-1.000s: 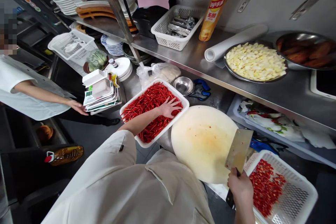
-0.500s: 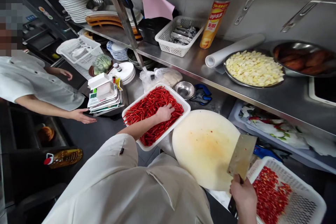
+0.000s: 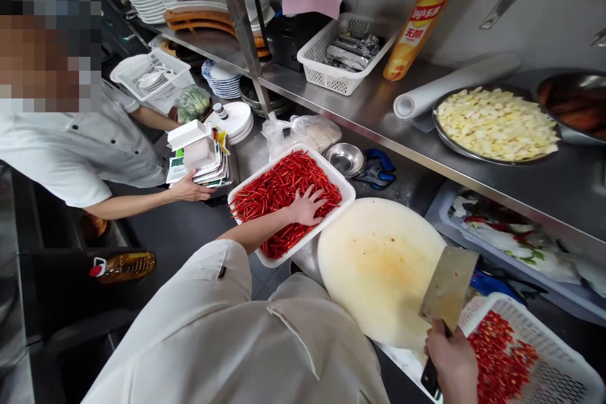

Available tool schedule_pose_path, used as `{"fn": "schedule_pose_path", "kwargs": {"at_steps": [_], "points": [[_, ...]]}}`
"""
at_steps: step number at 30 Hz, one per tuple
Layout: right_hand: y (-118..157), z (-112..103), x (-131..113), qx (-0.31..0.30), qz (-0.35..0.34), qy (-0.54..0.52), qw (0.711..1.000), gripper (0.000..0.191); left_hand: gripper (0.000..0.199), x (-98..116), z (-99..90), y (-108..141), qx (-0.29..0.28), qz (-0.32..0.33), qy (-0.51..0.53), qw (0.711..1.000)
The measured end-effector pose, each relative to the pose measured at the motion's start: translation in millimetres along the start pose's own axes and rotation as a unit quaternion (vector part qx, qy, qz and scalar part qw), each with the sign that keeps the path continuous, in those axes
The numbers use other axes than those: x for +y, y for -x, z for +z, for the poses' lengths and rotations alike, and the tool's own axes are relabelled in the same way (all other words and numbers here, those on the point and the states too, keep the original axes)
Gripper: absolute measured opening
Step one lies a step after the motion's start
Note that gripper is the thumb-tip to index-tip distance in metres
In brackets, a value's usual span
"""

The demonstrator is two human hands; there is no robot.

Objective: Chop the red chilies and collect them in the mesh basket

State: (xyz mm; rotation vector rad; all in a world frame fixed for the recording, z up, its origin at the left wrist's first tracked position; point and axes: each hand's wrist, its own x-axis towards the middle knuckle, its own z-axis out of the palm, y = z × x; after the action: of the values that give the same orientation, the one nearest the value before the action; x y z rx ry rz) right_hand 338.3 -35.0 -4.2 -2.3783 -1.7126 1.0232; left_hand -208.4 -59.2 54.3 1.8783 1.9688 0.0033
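My left hand [image 3: 307,206] lies palm down with spread fingers on a heap of whole red chillies [image 3: 269,202] in a white plastic basket [image 3: 349,194]. In my right hand [image 3: 452,356] is the dark handle of a cleaver [image 3: 449,284]; its broad blade is over the right edge of a round white chopping board [image 3: 379,271]. A few small specks and a yellowish stain mark the board. Right of that hand, chopped red chillies [image 3: 502,356] fill part of a second white basket [image 3: 563,341].
At left, a co-worker in white [image 3: 123,145] touches a stack of papers and boxes [image 3: 203,158]. A steel bowl [image 3: 345,159] and blue-grey gloves [image 3: 377,169] lie behind the board. The shelf above holds sliced garlic-like pieces [image 3: 497,123] and a Lay's can [image 3: 421,25].
My left hand has spread its fingers and moved slightly toward the basket's near right side. The co-worker has leaned in, a hand now at the stack. My view has shifted a little left.
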Motion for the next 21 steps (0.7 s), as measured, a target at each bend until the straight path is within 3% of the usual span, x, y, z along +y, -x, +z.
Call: {"fn": "schedule_pose_path", "kwargs": {"at_steps": [5, 9, 13, 21], "points": [[5, -1, -7, 0.002, 0.006, 0.015, 1.000, 0.033, 0.084, -5, -2.3, -9, -0.031, -0.014, -0.010, 0.999], [3, -3, -7, -0.004, -0.010, 0.026, 1.000, 0.033, 0.077, -4, -0.6, -35, -0.004, -0.040, -0.011, 0.999], [2, -6, -10, 0.001, -0.010, 0.037, 0.999, 0.033, 0.066, -6, 2.9, -36, 0.021, 0.000, -0.020, 1.000], [14, -6, -21, 0.022, -0.027, 0.037, 0.999, 0.039, 0.056, -75, -47.9, -8, -0.034, 0.079, -0.017, 0.996]]}}
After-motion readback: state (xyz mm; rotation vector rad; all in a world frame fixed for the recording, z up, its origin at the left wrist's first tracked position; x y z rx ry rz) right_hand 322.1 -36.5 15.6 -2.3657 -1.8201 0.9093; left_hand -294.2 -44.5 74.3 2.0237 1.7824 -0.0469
